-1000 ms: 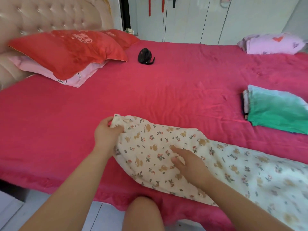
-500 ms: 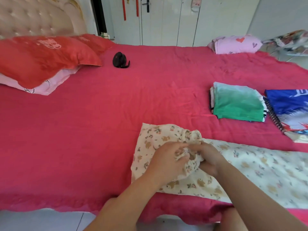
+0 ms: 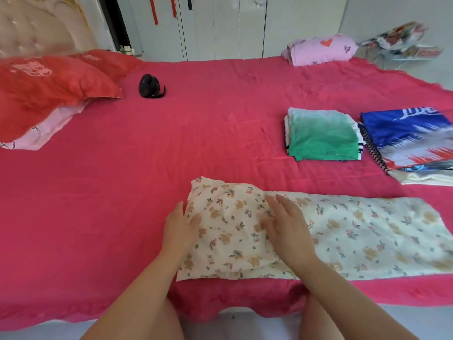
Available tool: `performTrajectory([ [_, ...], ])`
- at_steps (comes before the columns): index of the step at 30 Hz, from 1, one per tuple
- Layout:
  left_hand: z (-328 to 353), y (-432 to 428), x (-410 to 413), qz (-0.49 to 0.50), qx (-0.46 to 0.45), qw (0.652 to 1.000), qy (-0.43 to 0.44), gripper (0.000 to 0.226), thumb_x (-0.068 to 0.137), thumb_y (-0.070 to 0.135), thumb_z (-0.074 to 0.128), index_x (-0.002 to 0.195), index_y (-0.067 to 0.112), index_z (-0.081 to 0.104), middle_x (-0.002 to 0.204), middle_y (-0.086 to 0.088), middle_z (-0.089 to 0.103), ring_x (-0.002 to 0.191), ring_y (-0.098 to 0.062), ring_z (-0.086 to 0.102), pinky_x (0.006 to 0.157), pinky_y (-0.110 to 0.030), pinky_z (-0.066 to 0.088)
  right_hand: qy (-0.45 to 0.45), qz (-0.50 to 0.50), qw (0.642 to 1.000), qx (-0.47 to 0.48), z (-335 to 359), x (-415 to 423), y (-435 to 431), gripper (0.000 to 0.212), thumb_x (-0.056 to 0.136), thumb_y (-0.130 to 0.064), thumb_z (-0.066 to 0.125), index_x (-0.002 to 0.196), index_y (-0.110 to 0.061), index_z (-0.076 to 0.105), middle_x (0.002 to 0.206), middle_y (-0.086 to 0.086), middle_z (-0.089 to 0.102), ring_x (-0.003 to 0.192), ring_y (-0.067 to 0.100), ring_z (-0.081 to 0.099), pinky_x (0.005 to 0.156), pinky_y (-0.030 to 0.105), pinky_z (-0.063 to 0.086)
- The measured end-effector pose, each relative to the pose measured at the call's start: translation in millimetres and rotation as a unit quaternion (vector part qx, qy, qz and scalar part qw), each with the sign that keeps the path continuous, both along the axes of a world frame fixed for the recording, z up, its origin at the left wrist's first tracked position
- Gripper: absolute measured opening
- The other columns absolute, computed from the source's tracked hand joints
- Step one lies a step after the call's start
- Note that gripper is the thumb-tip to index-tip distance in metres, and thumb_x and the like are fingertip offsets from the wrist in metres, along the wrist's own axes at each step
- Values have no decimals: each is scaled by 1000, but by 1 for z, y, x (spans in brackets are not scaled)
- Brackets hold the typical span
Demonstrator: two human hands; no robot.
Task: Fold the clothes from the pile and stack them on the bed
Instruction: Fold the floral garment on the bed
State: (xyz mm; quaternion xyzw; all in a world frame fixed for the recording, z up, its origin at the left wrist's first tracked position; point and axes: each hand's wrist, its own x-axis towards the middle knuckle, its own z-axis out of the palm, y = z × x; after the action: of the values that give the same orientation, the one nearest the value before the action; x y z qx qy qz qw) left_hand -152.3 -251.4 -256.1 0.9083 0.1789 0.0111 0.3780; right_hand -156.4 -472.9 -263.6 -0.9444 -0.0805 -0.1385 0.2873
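A cream floral garment (image 3: 355, 231) lies as a long strip along the near edge of the red bed (image 3: 122, 192), its left end folded over onto itself. My left hand (image 3: 180, 227) rests flat at the left edge of that fold, fingers straight. My right hand (image 3: 286, 227) presses flat on the fold's right side. A folded green-and-white garment (image 3: 323, 136) tops a small stack at the right. Beside it lies a blue, white and red garment (image 3: 411, 136).
Red and pink pillows (image 3: 46, 94) sit at the left by the headboard. A small black object (image 3: 149, 86) lies near them. A folded pink blanket (image 3: 321, 49) rests at the far edge. White wardrobe doors stand behind the bed.
My hands gathered the garment's left end and folded it to the right over the strip. They have since let go and lie flat on the fold. The view shifted right.
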Motion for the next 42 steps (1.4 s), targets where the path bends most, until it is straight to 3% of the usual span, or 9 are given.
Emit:
performTrajectory([
  [3,-8,-3,5,-41,13,999,29,63,96,33,44,149,16,15,150,-9,30,137,-27,29,110,-40,27,77,51,990,-109,-12,-3,5,56,92,-51,15,145,-35,24,156,-1,14,145,24,6,115,40,6],
  [5,-14,-3,6,-69,41,995,54,66,94,41,44,149,25,11,147,-9,34,133,-29,35,107,-42,33,158,55,969,-183,-26,-2,0,51,97,-47,16,147,-36,12,158,-2,-1,145,22,-9,116,44,-1],
  [9,-17,-5,7,-95,50,993,46,66,92,50,42,148,33,12,149,-5,31,135,-27,31,108,-40,30,189,44,965,-174,-32,-2,-6,52,97,-50,17,147,-39,8,158,-2,-3,145,22,-8,116,43,1],
  [15,-15,-7,8,-90,-2,996,-1,55,95,26,49,145,32,27,149,-3,24,134,-18,30,105,-28,28,172,50,970,-166,-36,-5,-15,106,54,-81,-30,146,-42,5,157,-5,0,145,22,-6,117,39,3],
  [20,3,-3,12,-113,141,983,-37,56,100,20,39,149,18,13,157,-2,6,142,-17,18,108,-30,29,195,41,965,-171,-32,2,-1,59,90,-62,8,145,-43,3,157,-2,-7,144,26,-11,116,44,0],
  [23,17,11,13,-107,190,975,-41,57,100,21,38,150,17,10,157,-2,2,142,-18,19,106,-33,33,195,46,966,-162,-27,8,15,52,97,-51,19,146,-41,4,157,-1,-8,144,27,-12,116,45,-1],
  [28,34,67,8,-44,201,977,-51,58,97,20,43,149,15,16,156,-2,7,138,-19,28,100,-34,38,164,118,967,-154,-23,17,66,67,82,-63,-2,146,-41,-1,157,-2,-11,144,26,-13,116,45,0],
  [33,19,99,-6,-14,220,972,85,64,95,33,48,149,21,16,157,-3,-6,142,-30,17,111,-43,27,180,149,959,-163,-36,13,95,77,70,-66,-6,144,-46,-2,156,-1,-16,143,29,-14,115,48,-2],
  [42,-12,-22,2,-239,245,939,-26,52,101,39,18,149,32,-1,157,3,-14,143,-19,-17,117,-40,-9,133,122,971,-156,-18,5,49,93,63,-73,-21,146,-41,6,157,-6,-1,145,17,-6,117,38,2],
])
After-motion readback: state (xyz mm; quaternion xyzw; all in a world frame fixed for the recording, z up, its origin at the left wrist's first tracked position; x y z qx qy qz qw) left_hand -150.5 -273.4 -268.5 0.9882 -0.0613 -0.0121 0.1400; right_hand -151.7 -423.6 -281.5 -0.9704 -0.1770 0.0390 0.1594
